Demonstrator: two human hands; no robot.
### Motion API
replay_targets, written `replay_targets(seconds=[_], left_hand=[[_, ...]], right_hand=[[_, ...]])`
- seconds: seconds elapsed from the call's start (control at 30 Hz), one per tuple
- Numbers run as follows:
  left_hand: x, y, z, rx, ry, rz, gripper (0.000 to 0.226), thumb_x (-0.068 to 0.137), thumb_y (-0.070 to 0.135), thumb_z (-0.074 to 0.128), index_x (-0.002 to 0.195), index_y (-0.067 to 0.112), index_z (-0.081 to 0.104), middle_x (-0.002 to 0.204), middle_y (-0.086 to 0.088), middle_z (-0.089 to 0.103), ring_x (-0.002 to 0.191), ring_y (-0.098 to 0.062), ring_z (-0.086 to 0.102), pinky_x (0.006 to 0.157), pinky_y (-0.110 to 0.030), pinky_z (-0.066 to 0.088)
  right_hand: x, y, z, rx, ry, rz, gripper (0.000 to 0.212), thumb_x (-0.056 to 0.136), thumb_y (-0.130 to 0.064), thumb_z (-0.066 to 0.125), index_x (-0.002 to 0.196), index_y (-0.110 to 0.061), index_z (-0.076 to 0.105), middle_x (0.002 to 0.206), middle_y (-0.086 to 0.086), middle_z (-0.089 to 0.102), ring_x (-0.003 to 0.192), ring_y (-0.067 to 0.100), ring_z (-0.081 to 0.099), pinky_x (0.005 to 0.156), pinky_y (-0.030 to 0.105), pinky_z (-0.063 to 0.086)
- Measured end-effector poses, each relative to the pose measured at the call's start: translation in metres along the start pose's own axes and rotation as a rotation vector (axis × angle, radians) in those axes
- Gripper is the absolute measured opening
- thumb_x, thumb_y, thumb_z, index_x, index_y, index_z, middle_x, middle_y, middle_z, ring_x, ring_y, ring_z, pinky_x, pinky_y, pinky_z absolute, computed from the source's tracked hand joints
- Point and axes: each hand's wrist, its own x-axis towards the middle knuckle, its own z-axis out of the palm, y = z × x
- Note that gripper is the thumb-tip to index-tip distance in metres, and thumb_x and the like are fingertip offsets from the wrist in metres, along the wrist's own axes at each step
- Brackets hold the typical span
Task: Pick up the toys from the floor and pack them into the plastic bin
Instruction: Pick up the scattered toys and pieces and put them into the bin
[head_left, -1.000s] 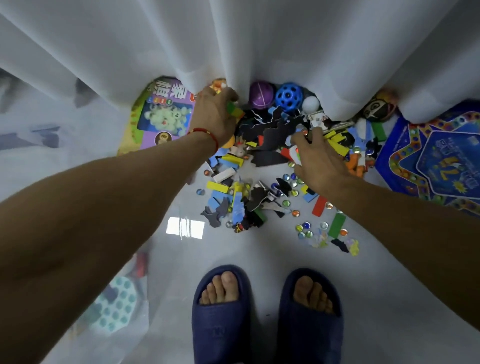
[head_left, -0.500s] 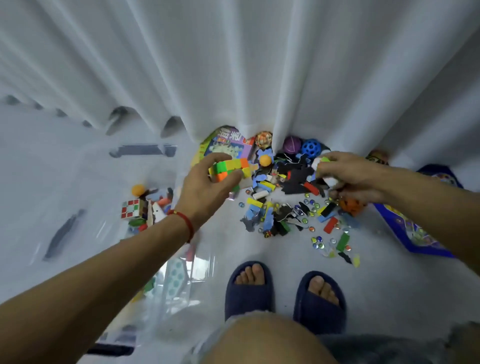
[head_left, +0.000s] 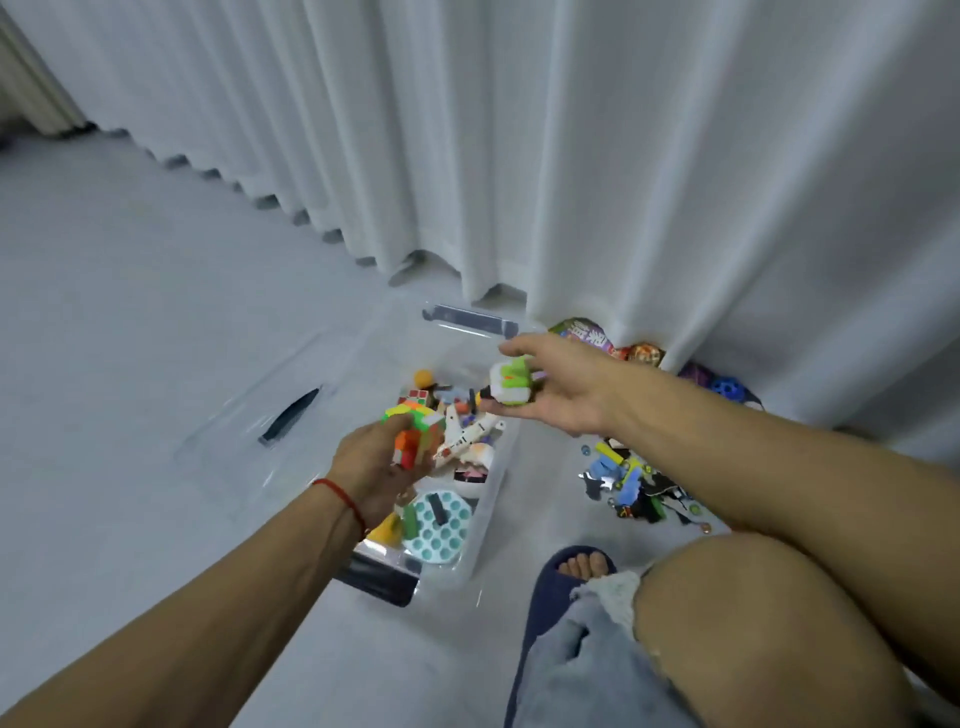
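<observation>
Over the clear plastic bin (head_left: 480, 525), the left hand (head_left: 376, 470) grips a twisted colour cube (head_left: 415, 434) with fingers curled round it, while the right hand (head_left: 558, 387) pinches a small green-and-white toy (head_left: 511, 384) just above the far end. Both look light, stiff and easy to hold by their flat sides (the twisted cube could shift if squeezed at a corner). Inside the bin lie a toy aeroplane (head_left: 465, 434), a second cube (head_left: 415, 397), an orange ball (head_left: 424, 378) and a teal bubble disc (head_left: 439, 525); loose pieces (head_left: 628, 483) remain on the floor to the right.
</observation>
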Motion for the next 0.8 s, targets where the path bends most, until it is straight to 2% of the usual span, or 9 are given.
replay_targets(seconds=[0.07, 0.17, 0.3, 0.4, 0.47, 0.53, 0.6, 0.7, 0.8], left_hand=[[0.000, 0.011, 0.002, -0.073, 0.001, 0.001, 0.017, 0.098, 0.011, 0.053, 0.108, -0.002, 0.058, 0.092, -0.018, 0.061, 0.067, -0.022, 0.065, 0.061, -0.029, 0.057], [0.000, 0.023, 0.013, -0.144, 0.052, -0.008, 0.013, 0.097, 0.011, 0.051, 0.092, 0.001, 0.057, 0.087, -0.016, 0.053, 0.083, -0.033, 0.058, 0.080, -0.040, 0.055], [-0.005, 0.030, 0.044, -0.103, -0.032, 0.012, 0.010, 0.094, 0.010, 0.053, 0.085, 0.006, 0.055, 0.092, -0.015, 0.048, 0.082, -0.029, 0.055, 0.081, -0.042, 0.055], [-0.008, 0.024, 0.077, -0.044, -0.110, 0.077, 0.007, 0.093, 0.012, 0.056, 0.097, 0.007, 0.060, 0.090, -0.012, 0.051, 0.078, -0.028, 0.056, 0.076, -0.041, 0.057], [-0.012, 0.015, 0.106, 0.034, -0.178, 0.112, 0.017, 0.095, 0.010, 0.054, 0.109, 0.007, 0.064, 0.091, -0.011, 0.056, 0.081, -0.027, 0.059, 0.074, -0.040, 0.057], [-0.018, 0.003, 0.137, 0.141, -0.265, 0.124, 0.022, 0.095, 0.007, 0.052, 0.113, 0.007, 0.065, 0.095, -0.011, 0.060, 0.082, -0.026, 0.061, 0.075, -0.041, 0.059], [-0.020, -0.015, 0.165, 0.265, -0.340, 0.105, 0.023, 0.093, 0.003, 0.052, 0.111, 0.007, 0.066, 0.098, -0.014, 0.062, 0.083, -0.026, 0.060, 0.079, -0.046, 0.058], [-0.014, -0.048, 0.202, 0.440, -0.438, 0.039, 0.020, 0.093, 0.002, 0.055, 0.110, 0.004, 0.065, 0.094, -0.013, 0.060, 0.080, -0.026, 0.059, 0.081, -0.049, 0.057], [0.006, -0.088, 0.225, 0.618, -0.502, -0.027, 0.022, 0.092, 0.002, 0.057, 0.113, 0.001, 0.063, 0.092, -0.013, 0.059, 0.080, -0.026, 0.058, 0.076, -0.043, 0.056]], right_hand=[[0.008, -0.005, 0.005, 0.002, 0.009, -0.038, 0.044, 0.097, -0.012, 0.058, 0.135, -0.003, 0.038, 0.130, 0.033, 0.048, 0.113, 0.045, 0.060, 0.091, 0.052, 0.056], [0.001, -0.015, -0.006, -0.103, 0.038, -0.038, 0.042, 0.097, -0.020, 0.057, 0.134, -0.003, 0.044, 0.136, 0.034, 0.045, 0.123, 0.048, 0.054, 0.102, 0.055, 0.049], [-0.024, -0.026, -0.045, -0.317, 0.192, -0.068, 0.034, 0.098, -0.024, 0.058, 0.125, -0.004, 0.059, 0.126, 0.024, 0.058, 0.111, 0.037, 0.064, 0.091, 0.047, 0.057], [-0.050, -0.044, -0.082, -0.404, 0.270, -0.062, 0.027, 0.097, -0.027, 0.059, 0.115, -0.007, 0.065, 0.124, 0.019, 0.065, 0.104, 0.032, 0.069, 0.082, 0.042, 0.060], [-0.070, -0.053, -0.111, -0.441, 0.322, -0.081, 0.029, 0.097, -0.027, 0.058, 0.118, -0.007, 0.064, 0.122, 0.017, 0.067, 0.106, 0.030, 0.069, 0.084, 0.042, 0.060], [-0.090, -0.052, -0.146, -0.475, 0.374, -0.123, 0.032, 0.098, -0.025, 0.059, 0.122, -0.006, 0.063, 0.118, 0.016, 0.069, 0.104, 0.028, 0.069, 0.081, 0.041, 0.061], [-0.104, -0.039, -0.186, -0.529, 0.446, -0.096, 0.030, 0.097, -0.024, 0.060, 0.119, -0.004, 0.064, 0.115, 0.017, 0.070, 0.100, 0.030, 0.070, 0.079, 0.039, 0.061], [-0.106, 0.001, -0.252, -0.654, 0.578, 0.008, 0.022, 0.096, -0.019, 0.059, 0.109, -0.002, 0.063, 0.106, 0.021, 0.067, 0.081, 0.029, 0.064, 0.072, 0.042, 0.059], [-0.087, 0.058, -0.308, -0.813, 0.686, 0.069, 0.013, 0.096, -0.018, 0.060, 0.104, -0.009, 0.065, 0.106, 0.016, 0.064, 0.086, 0.028, 0.063, 0.076, 0.045, 0.059]])
